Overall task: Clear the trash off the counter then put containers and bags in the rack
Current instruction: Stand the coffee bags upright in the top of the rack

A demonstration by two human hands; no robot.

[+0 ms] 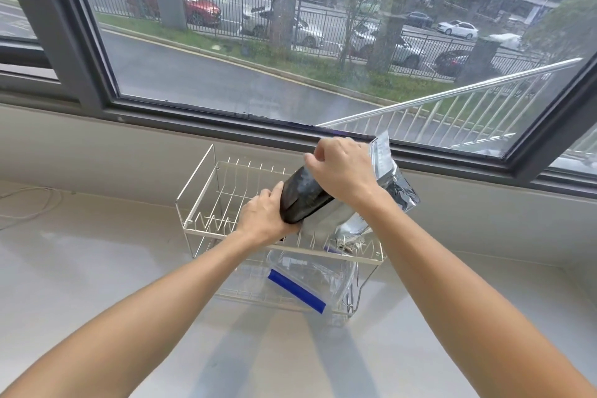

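A two-tier white wire rack (pixel 200 184) stands on the pale counter against the wall under the window. Over its upper tier I hold a black bag (pixel 302 195), tilted. My left hand (pixel 263 218) grips the bag's lower end and my right hand (pixel 342 171) grips its upper end. Just behind it, on the right of the upper tier, leans a silver foil bag (pixel 392 178), partly hidden by my right hand. On the lower tier sits a clear plastic container with a blue strip (pixel 297 289).
A white cable (pixel 29 207) lies on the counter at the far left. The window frame (pixel 193 119) and sill run along behind the rack. Pale counter surface (pixel 97 268) stretches to the left, right and front of the rack.
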